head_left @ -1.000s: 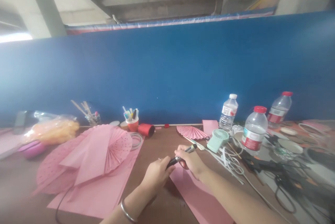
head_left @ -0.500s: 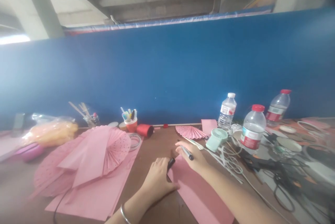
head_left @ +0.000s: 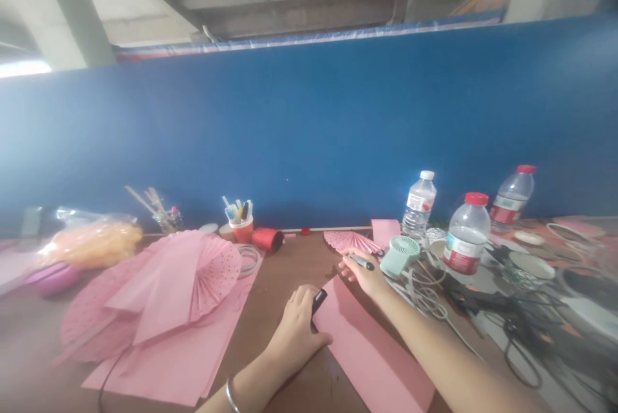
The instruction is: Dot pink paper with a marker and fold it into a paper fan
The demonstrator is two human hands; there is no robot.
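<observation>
A marker (head_left: 361,262) is grasped in the fingers of the right hand (head_left: 363,276), near the far end of a pink paper strip (head_left: 371,348); its writing end is lost among the fingertips, and contact with the paper cannot be made out. The strip is laid on the counter (head_left: 284,265), its near end cut off by the frame and its right edge partly covered by the forearm. A black cap (head_left: 319,299) is held beside the index finger of the left hand (head_left: 297,323), its lower end hidden; that thumb is spread onto the strip's edge. A small pleated pink fan (head_left: 348,241) is partly covered by the right hand. Farther left, a larger pleated piece (head_left: 219,275) is overlapped by flat pink strips (head_left: 168,297). Clutter (head_left: 545,310) at the far right is blurred.
</observation>
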